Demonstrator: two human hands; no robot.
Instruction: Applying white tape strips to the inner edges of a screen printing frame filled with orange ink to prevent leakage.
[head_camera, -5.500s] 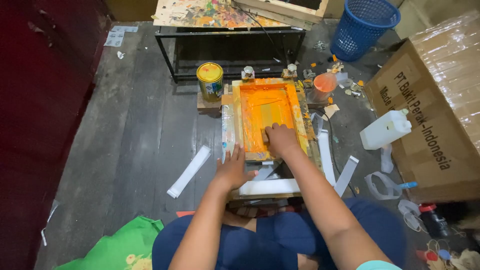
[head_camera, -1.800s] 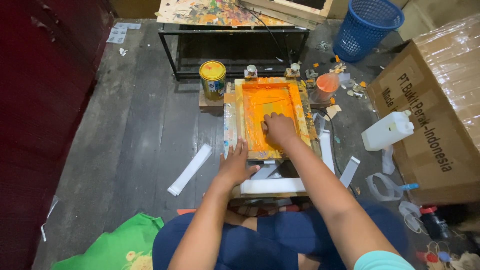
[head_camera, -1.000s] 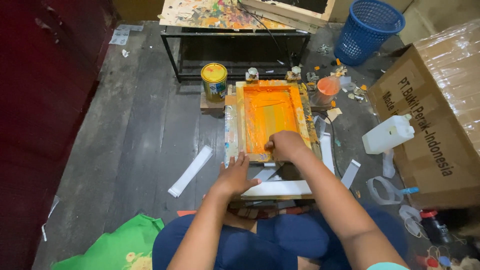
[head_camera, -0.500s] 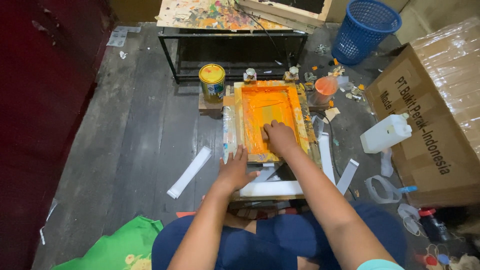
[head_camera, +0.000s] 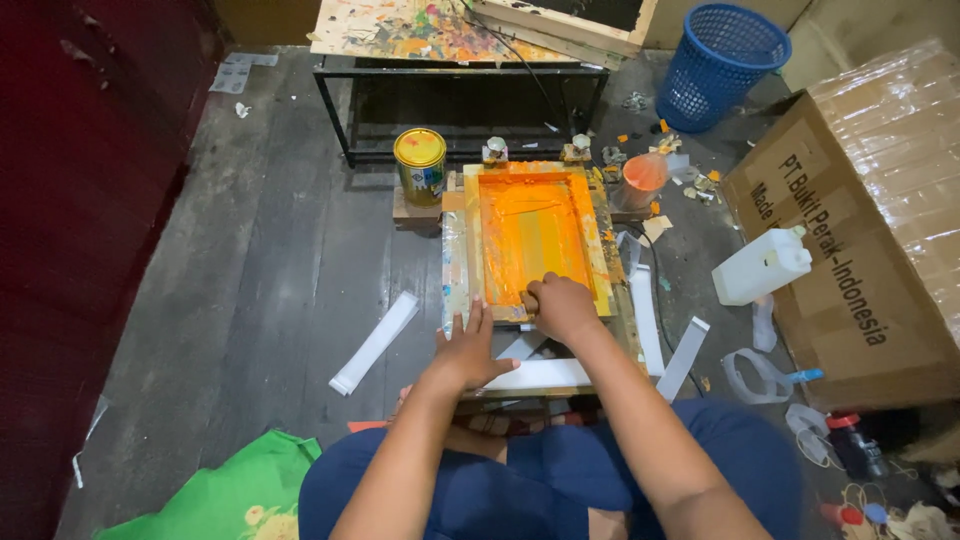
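My right hand (head_camera: 562, 308) is clamped on the squeegee at the orange screen frame's (head_camera: 470, 240) six o'clock edge; my left hand (head_camera: 468, 352) presses flat, fingers spread, at seven.

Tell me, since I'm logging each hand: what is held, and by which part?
The right hand closes over a tool, mostly hidden, at the orange screen's near edge. The left hand lies flat on the frame's near corner, holding nothing.

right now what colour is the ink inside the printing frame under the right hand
Bright orange, spread across the screen of the printing frame; the head view shows it, just beyond the right hand.
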